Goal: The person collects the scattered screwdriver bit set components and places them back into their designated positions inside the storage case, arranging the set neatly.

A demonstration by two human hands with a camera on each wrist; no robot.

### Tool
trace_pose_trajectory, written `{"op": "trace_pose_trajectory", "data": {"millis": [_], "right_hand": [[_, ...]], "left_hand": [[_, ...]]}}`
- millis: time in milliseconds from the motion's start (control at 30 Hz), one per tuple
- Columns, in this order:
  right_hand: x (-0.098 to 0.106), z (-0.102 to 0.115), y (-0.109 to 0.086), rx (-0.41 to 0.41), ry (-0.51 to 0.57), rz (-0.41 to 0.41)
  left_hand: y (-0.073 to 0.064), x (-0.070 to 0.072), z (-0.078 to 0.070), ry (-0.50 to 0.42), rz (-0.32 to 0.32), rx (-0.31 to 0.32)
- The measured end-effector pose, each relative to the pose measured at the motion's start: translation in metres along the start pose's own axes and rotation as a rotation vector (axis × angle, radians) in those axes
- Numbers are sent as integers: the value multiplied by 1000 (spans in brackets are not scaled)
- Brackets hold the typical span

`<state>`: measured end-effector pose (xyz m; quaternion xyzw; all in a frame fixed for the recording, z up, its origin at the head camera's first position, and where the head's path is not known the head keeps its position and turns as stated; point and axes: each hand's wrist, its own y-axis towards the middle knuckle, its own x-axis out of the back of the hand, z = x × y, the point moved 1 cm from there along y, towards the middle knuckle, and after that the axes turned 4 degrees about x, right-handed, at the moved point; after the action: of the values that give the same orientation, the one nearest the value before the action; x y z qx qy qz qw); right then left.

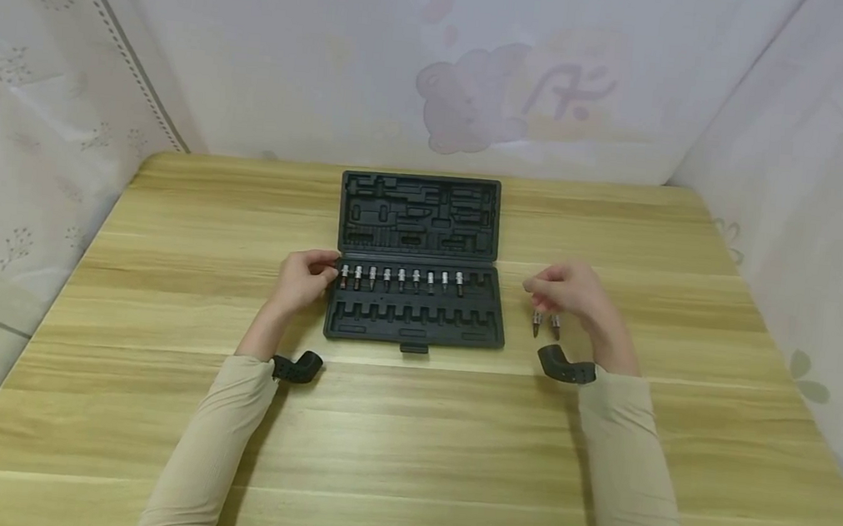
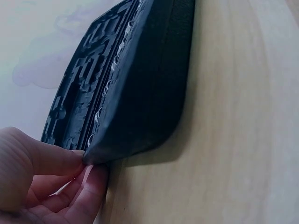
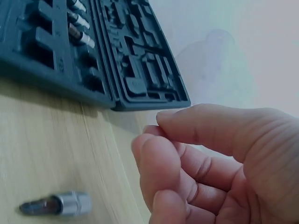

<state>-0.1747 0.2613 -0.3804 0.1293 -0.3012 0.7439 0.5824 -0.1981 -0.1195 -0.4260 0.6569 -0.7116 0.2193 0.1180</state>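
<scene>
A black plastic case (image 1: pixel 381 299) lies unfolded, its lid tilted back. Several silver bit sockets (image 1: pixel 402 278) stand in a row in its upper slots; the two slots at the right end of that row hold none. At the case's left edge, my left hand (image 1: pixel 298 279) pinches the corner (image 2: pixel 91 156) between thumb and fingers. To the right of the case hovers my right hand (image 1: pixel 568 290), its fingers loosely bent and nothing visible between them. Two loose bit sockets (image 1: pixel 555 326) lie just below it on the table, and one bit socket (image 3: pixel 56 204) shows in the right wrist view.
The wooden table (image 1: pixel 405 454) extends on all sides of the case. A latch (image 1: pixel 414 348) juts from the case's front edge. Pale printed cloth (image 1: pixel 319 54) hangs behind the table and at both sides. Each wrist wears a black camera mount (image 1: pixel 566 366).
</scene>
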Motion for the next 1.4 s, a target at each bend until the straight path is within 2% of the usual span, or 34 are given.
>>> {"op": "trace_pose_trajectory", "data": {"millis": [533,767,1067,1400], "right_hand": [[12,-23,-15,-39,-17,-24],[16,-35,-21,-104,-38,-23],[18,-40,-27,-178,-79,0],[14,-38,-28,-213,-119,7]], "left_hand": [[0,1,0,1,-2,8],[-2,1,-1,3,5,7],[-1,1,-2,3,1,10],[-1,1,-2,7,1,20]]}}
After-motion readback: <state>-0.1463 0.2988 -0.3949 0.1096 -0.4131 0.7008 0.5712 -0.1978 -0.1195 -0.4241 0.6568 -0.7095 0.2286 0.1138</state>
